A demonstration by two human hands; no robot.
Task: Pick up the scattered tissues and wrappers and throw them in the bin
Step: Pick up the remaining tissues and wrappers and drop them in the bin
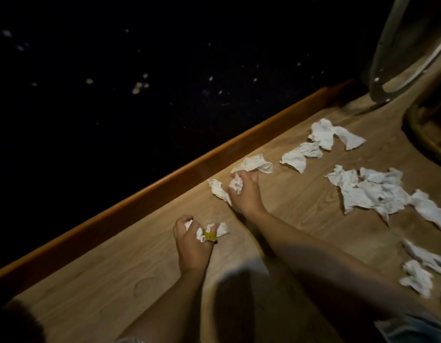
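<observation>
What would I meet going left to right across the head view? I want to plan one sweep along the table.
Left hand gripping tissue and a yellow wrapper → right hand holding a crumpled tissue → flat tissue → big tissue pile → long tissue at the right edge.

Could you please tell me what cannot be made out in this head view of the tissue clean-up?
- Bin: none in view; the dark floor hides anything there.
- Left hand: its fingers hide how many tissues it grips, and the yellow scrap is too small to identify.
- Tissues at the right edge: cut off and blurred.
</observation>
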